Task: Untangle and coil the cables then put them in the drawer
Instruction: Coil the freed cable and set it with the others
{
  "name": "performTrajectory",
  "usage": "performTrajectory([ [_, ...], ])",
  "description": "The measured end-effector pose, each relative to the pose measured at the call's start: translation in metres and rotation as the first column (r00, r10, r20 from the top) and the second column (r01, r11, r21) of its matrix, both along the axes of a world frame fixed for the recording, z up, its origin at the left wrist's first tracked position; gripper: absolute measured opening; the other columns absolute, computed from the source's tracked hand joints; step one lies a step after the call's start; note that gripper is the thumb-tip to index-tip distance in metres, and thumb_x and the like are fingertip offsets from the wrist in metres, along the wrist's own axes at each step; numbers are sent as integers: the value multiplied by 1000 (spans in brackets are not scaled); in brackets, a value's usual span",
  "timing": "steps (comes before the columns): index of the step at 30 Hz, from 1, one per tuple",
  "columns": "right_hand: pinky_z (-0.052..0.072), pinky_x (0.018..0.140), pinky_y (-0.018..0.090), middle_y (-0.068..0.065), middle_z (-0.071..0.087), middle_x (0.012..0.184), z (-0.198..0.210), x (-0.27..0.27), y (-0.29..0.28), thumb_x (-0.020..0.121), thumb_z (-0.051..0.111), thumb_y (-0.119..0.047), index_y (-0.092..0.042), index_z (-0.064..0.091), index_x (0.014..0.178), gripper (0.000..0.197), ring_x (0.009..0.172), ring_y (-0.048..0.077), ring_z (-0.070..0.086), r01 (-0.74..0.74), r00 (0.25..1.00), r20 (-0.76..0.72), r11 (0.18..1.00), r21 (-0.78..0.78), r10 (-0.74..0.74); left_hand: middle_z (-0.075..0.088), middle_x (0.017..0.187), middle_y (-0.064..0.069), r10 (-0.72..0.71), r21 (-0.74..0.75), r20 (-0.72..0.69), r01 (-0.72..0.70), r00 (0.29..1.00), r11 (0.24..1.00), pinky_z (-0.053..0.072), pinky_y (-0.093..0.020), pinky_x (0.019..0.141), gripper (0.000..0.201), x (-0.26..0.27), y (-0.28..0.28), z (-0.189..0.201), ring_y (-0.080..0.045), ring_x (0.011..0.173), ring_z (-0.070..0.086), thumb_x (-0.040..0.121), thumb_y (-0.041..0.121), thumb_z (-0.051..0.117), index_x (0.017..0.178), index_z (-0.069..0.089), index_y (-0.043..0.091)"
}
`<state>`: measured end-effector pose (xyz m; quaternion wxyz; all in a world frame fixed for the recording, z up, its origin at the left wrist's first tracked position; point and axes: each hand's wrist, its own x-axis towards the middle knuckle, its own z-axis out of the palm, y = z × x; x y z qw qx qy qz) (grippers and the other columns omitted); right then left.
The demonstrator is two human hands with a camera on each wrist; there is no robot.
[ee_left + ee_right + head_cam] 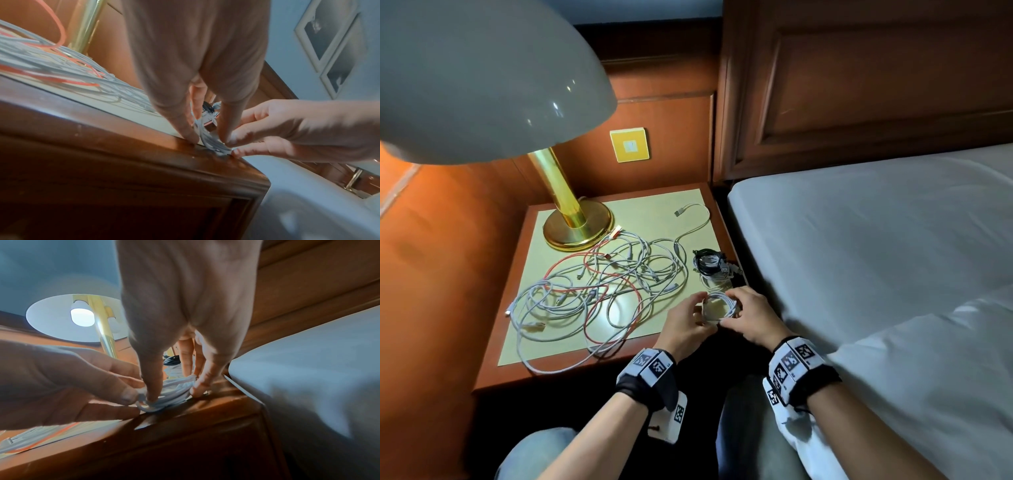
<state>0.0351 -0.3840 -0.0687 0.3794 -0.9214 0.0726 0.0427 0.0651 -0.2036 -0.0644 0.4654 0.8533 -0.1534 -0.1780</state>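
Cables, white and red, lie tangled across most of the nightstand, in front of the lamp. Two finished coils, black over white, sit at its right edge. At the near right corner, left hand and right hand both pinch one small white coil, resting on the wood. Coiling looks nearly finished on this one; next it likely needs its end secured and setting by the others. No drawer shows open.
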Motion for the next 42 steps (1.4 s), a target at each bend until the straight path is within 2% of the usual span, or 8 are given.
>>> performTrajectory([
  [3, 39, 95, 18, 8, 60, 127, -1, 3, -2, 77, 83, -25, -6, 62, 131, 60, 115, 22, 59, 13, 1000, -16, 1000, -15, -14, 65, 131, -5, -4, 56, 37, 2, 999, 998, 38, -12, 92, 65, 5, -2, -2, -14, 116, 60, 79, 15, 80, 139, 55, 9],
  [7, 40, 102, 23, 9, 60, 130, 1, 8, -3, 78, 82, -28, -5, 62, 131, 61, 119, 23, 57, 18, 999, -38, 1000, -22, -19, 68, 127, -3, -5, 88, 53, 1, 999, 996, 37, -9, 87, 63, 12, -5, -5, -10, 109, 61, 79, 22, 81, 138, 58, 11],
  [15, 40, 106, 25, 8, 57, 134, 6, 16, -4, 80, 82, -27, -4, 60, 134, 63, 123, 23, 55, 33, 998, -47, 999, -5, -33, 67, 128, -3, 33, 65, 63, -37, 997, 997, 41, -14, 89, 66, 20, -10, -8, -14, 113, 63, 80, 30, 83, 137, 58, 11],
  [22, 44, 104, 29, 7, 57, 133, 9, 22, -5, 80, 81, -24, -4, 61, 133, 60, 120, 22, 57, 40, 999, -37, 999, 13, -40, 67, 127, -5, 53, 75, 71, -58, 996, 995, 47, -25, 94, 62, 24, -15, -9, -19, 114, 64, 81, 24, 80, 137, 57, 10],
  [28, 45, 108, 37, 7, 51, 142, 10, 18, -4, 77, 83, -28, -5, 52, 142, 76, 126, 22, 54, 45, 997, -58, 998, 49, -42, 65, 132, -7, 68, 87, 106, -77, 992, 993, 42, -20, 91, 66, 18, -13, -10, -22, 117, 62, 81, 27, 81, 138, 55, 7],
  [33, 38, 107, 26, 7, 48, 145, 11, 13, -3, 80, 79, -28, -8, 46, 146, 77, 129, 21, 50, 55, 996, -70, 998, 12, -54, 58, 140, -11, 64, 129, 85, -74, 994, 989, 39, -27, 104, 75, 11, -4, -9, -24, 126, 55, 81, 29, 82, 144, 49, 6],
  [37, 27, 115, 27, 4, 37, 155, 18, 5, 0, 83, 77, -32, -7, 37, 152, 83, 142, 20, 37, 64, 996, -55, 998, -16, -65, 54, 145, -11, 74, 134, 59, -81, 996, 988, 40, -32, 110, 75, 1, 8, -5, -25, 130, 51, 83, 26, 80, 146, 45, 7],
  [42, 26, 108, 18, 4, 42, 152, 28, -6, 9, 85, 75, -31, -8, 43, 148, 74, 138, 19, 41, 44, 999, -8, 998, -48, -44, 52, 146, -8, 80, 156, 52, -87, 995, 984, 35, -23, 105, 69, -15, 32, 1, -21, 130, 50, 87, 29, 76, 146, 46, 10],
])
